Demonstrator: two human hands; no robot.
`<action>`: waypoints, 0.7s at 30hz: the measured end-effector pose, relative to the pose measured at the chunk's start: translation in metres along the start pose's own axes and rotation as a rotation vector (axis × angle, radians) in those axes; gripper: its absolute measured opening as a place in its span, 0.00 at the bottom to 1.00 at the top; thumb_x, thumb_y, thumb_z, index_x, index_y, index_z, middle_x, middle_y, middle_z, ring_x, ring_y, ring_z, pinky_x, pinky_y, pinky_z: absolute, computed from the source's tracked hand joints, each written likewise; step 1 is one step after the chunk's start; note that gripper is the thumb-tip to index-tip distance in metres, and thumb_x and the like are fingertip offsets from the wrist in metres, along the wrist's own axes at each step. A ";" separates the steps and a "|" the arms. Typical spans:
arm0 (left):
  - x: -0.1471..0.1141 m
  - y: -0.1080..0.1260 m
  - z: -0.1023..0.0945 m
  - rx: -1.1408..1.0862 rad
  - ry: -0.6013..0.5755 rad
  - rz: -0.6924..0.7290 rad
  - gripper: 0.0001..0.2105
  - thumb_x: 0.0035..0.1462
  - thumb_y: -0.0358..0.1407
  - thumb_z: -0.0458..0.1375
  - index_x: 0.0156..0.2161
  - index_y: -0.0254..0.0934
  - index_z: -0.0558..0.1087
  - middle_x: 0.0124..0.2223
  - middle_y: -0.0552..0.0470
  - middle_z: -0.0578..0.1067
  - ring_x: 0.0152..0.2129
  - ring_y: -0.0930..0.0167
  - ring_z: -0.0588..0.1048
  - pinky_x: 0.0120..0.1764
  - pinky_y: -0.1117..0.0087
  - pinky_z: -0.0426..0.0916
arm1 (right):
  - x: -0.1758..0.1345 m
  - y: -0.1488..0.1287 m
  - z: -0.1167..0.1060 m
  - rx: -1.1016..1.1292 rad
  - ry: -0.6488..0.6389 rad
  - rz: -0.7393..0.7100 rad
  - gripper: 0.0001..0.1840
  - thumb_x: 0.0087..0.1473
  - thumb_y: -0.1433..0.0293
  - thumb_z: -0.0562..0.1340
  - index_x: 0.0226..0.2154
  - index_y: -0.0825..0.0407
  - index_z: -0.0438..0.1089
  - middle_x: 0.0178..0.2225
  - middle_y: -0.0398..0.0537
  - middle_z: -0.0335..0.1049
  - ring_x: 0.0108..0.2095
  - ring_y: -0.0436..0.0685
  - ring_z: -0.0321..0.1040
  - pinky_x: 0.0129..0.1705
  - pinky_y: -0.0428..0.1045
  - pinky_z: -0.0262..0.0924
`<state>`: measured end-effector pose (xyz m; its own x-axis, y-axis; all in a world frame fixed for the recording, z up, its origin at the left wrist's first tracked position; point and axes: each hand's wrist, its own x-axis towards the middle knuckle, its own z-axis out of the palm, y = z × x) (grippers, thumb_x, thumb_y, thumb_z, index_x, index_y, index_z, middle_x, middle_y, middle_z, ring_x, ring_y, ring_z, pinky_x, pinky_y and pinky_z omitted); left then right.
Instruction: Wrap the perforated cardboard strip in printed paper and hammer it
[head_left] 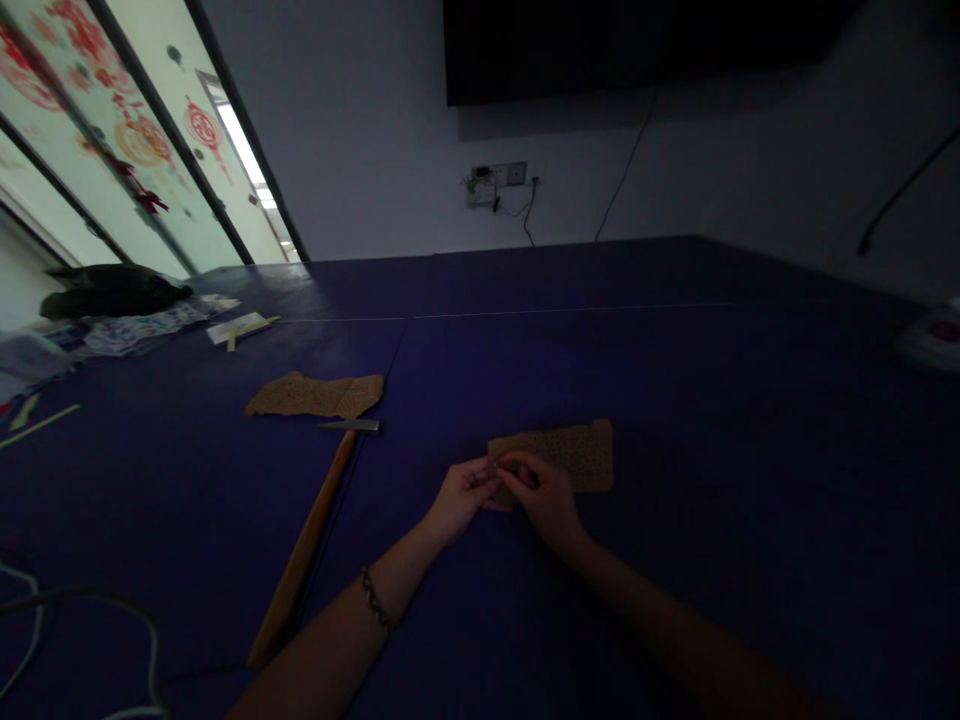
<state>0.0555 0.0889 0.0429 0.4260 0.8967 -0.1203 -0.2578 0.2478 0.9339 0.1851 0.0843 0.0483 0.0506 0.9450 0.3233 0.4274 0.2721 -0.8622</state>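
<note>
Blue table [675, 400], hands pinched together (fingertips touching)

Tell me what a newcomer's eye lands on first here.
Two bare hands, left hand and right hand, meet at the near-left corner of a brown speckled piece on the dark blue table. To the left lie a second brown piece and a long wooden stick.
</note>
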 end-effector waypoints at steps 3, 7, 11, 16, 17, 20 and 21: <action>-0.001 -0.001 0.000 -0.003 -0.005 -0.006 0.18 0.41 0.39 0.61 0.39 0.31 0.71 0.35 0.46 0.75 0.29 0.71 0.73 0.33 0.68 0.68 | 0.000 -0.001 -0.001 -0.002 -0.023 0.003 0.07 0.41 0.68 0.58 0.24 0.52 0.70 0.13 0.34 0.48 0.16 0.47 0.49 0.20 0.44 0.46; 0.000 -0.002 0.001 0.005 -0.017 -0.009 0.18 0.41 0.39 0.61 0.39 0.32 0.71 0.34 0.47 0.75 0.29 0.71 0.73 0.35 0.68 0.67 | 0.000 0.000 -0.001 0.003 -0.037 -0.011 0.06 0.41 0.68 0.58 0.23 0.52 0.70 0.13 0.35 0.50 0.16 0.47 0.51 0.20 0.43 0.47; 0.002 -0.005 -0.001 0.019 -0.045 0.003 0.20 0.41 0.40 0.61 0.41 0.33 0.70 0.35 0.47 0.75 0.31 0.69 0.73 0.36 0.67 0.67 | -0.002 0.003 0.002 -0.015 -0.032 -0.012 0.06 0.41 0.69 0.57 0.20 0.51 0.68 0.12 0.35 0.49 0.16 0.47 0.50 0.19 0.43 0.47; 0.003 -0.007 -0.002 0.015 -0.046 0.019 0.19 0.41 0.39 0.61 0.40 0.33 0.70 0.35 0.47 0.75 0.33 0.68 0.72 0.36 0.67 0.67 | -0.002 0.003 0.003 -0.024 0.001 -0.005 0.05 0.40 0.69 0.58 0.22 0.53 0.68 0.13 0.35 0.49 0.16 0.47 0.51 0.20 0.43 0.48; 0.003 -0.007 -0.002 0.015 -0.051 0.021 0.18 0.41 0.39 0.61 0.40 0.33 0.70 0.34 0.47 0.75 0.32 0.69 0.72 0.36 0.67 0.67 | -0.002 0.003 0.003 -0.026 -0.003 -0.005 0.05 0.40 0.68 0.58 0.23 0.53 0.68 0.13 0.35 0.49 0.16 0.47 0.51 0.21 0.43 0.48; 0.002 -0.006 0.000 0.027 -0.054 0.025 0.18 0.41 0.39 0.61 0.38 0.32 0.70 0.34 0.48 0.75 0.31 0.69 0.73 0.35 0.68 0.67 | -0.001 0.002 0.002 -0.023 -0.044 -0.016 0.06 0.41 0.69 0.57 0.23 0.52 0.69 0.13 0.36 0.51 0.16 0.47 0.51 0.21 0.44 0.48; 0.002 -0.006 0.001 0.032 -0.046 0.025 0.17 0.41 0.40 0.61 0.38 0.32 0.71 0.33 0.48 0.75 0.31 0.70 0.73 0.35 0.68 0.67 | -0.001 0.001 0.001 -0.020 -0.049 -0.019 0.06 0.41 0.69 0.57 0.22 0.52 0.69 0.13 0.36 0.52 0.16 0.47 0.51 0.21 0.44 0.48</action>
<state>0.0584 0.0893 0.0373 0.4592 0.8845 -0.0821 -0.2415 0.2133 0.9467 0.1842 0.0839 0.0465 -0.0020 0.9476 0.3193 0.4461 0.2866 -0.8478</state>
